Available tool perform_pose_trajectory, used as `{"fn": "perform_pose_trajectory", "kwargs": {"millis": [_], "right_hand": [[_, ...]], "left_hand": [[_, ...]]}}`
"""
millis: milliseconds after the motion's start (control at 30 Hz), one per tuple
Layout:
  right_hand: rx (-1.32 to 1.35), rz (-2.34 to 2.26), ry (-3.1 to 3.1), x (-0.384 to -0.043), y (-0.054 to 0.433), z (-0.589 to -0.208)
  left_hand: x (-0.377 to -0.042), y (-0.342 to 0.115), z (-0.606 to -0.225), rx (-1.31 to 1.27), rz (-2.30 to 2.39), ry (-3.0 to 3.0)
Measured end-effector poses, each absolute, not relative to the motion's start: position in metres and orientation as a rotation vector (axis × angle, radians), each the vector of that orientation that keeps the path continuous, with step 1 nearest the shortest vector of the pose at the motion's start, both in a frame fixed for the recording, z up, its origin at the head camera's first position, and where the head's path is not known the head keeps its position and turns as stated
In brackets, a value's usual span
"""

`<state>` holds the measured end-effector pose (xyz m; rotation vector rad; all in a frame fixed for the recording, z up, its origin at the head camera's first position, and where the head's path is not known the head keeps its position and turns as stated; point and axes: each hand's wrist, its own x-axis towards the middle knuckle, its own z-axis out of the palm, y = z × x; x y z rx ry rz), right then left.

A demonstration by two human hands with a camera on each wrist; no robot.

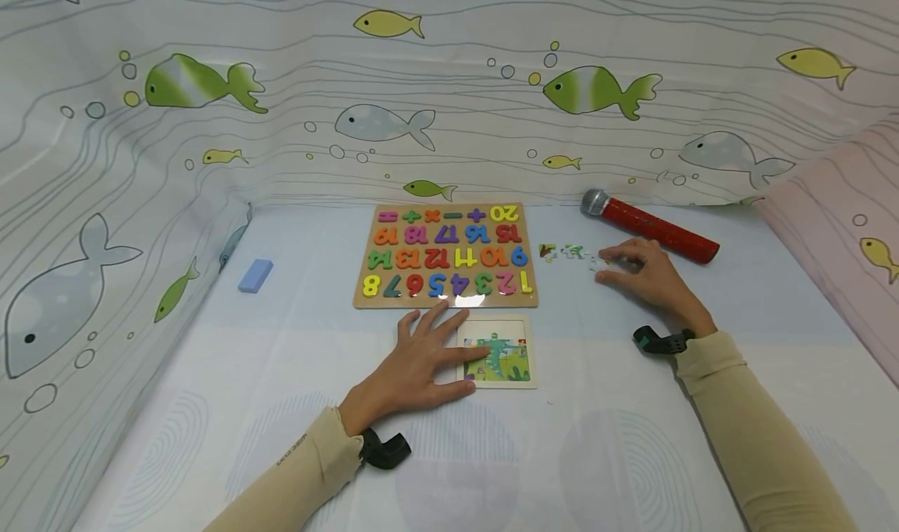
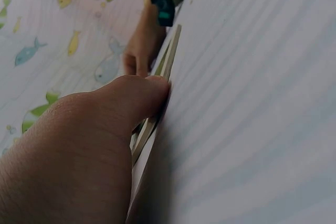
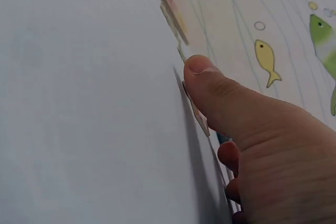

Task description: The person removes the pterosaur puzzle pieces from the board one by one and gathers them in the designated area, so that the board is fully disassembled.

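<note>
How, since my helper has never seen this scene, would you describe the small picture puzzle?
In the head view, find the wide number board near the middle. Just below it, partly covered by the left hand, lies a smaller, pale-framed puzzle. Unlike the board's rows of numerals, it shows a green figure.

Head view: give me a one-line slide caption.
Left hand spread over a small framed puzzle, right hand at loose pieces beside a number board.
</note>
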<state>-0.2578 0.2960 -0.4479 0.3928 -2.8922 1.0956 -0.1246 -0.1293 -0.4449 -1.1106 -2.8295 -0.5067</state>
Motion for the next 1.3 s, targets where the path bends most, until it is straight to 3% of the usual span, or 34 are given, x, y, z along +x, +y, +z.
{"fn": "perform_pose_trajectory", "kwargs": {"millis": [1300], "right_hand": [[0.455, 1.016, -2.848, -0.2644, 0.2955, -0.449]], "left_hand": [[-0.1249, -0.1291, -0.4472, -1.108, -0.525, -2.831]]}}
